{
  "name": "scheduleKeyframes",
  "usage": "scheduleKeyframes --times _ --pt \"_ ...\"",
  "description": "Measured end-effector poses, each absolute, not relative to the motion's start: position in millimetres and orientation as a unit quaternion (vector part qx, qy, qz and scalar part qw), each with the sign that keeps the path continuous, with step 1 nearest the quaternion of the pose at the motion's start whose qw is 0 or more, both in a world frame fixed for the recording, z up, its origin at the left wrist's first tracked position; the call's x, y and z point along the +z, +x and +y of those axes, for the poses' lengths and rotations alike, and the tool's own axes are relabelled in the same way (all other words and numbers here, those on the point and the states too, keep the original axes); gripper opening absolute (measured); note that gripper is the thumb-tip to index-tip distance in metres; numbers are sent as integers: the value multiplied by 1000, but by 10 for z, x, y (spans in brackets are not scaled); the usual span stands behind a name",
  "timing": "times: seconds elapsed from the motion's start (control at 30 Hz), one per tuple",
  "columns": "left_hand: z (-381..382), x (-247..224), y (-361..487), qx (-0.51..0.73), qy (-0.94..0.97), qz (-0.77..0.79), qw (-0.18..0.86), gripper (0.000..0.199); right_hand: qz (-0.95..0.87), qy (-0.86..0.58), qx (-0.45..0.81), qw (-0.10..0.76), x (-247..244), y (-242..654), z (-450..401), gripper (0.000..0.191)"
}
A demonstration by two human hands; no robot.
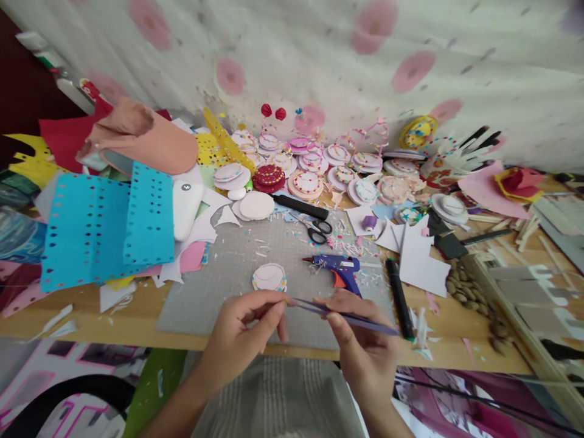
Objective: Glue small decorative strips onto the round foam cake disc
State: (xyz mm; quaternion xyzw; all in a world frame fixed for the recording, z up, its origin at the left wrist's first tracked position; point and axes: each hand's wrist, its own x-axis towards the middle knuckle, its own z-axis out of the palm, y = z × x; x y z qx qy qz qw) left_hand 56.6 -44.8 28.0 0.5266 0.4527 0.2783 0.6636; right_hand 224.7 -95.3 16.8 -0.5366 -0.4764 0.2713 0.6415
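Observation:
Thin purple tweezers (365,322) lie across the fingers of my right hand (365,340), which is closed on them, tips pointing left. My left hand (250,325) pinches at those tips; a tiny yellowish bit seems to show there, too small to name. Just beyond my left hand, a small white paper disc (269,278) edged with coloured dots rests on the grey cutting mat (228,255). A blue glue gun (337,264) lies past my right hand, its nozzle to the left. Black-handled scissors (319,231) lie behind it.
Several decorated paper hats (305,182) crowd the back by the flowered curtain (310,48). Dotted blue sheets (91,231) and a peach cap (141,140) fill the left. At right are a green-black marker (399,298), white scraps (420,261) and a wooden frame (515,304).

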Motion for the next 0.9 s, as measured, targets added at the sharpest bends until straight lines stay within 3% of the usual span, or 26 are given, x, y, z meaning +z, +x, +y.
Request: scheduleKeyframes --times 0.9 --pt "-444 232 569 262 540 465 651 24 -441 -566 270 642 169 2194 -959 2"
